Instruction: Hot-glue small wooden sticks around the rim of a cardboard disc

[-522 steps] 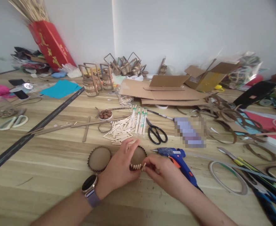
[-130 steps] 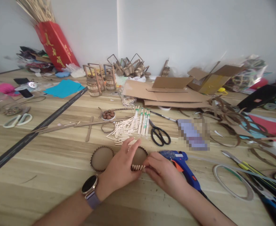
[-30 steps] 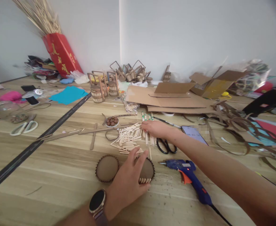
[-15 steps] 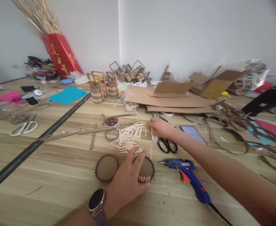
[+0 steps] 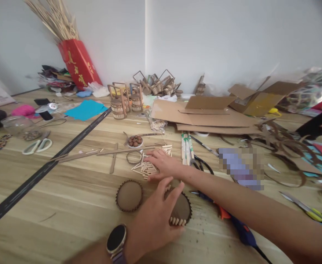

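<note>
Black scissors [image 5: 202, 165], flattened cardboard [image 5: 205, 117] and a red box [image 5: 78, 64] are seen on the bench [image 5: 67, 198].

Bare forearms, no sleeves; round black-faced watch [image 5: 116, 238] with lilac strap on left wrist.

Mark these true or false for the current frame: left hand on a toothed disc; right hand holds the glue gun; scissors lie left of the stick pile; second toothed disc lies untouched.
1. The left hand presses on a toothed cardboard disc. True.
2. The right hand holds the glue gun. False: it rests on the pile of short wooden sticks; the gun lies on the table under the forearm.
3. The black scissors lie left of the stick pile. False: they lie right of it.
4. The second toothed disc lies untouched. True.
</note>
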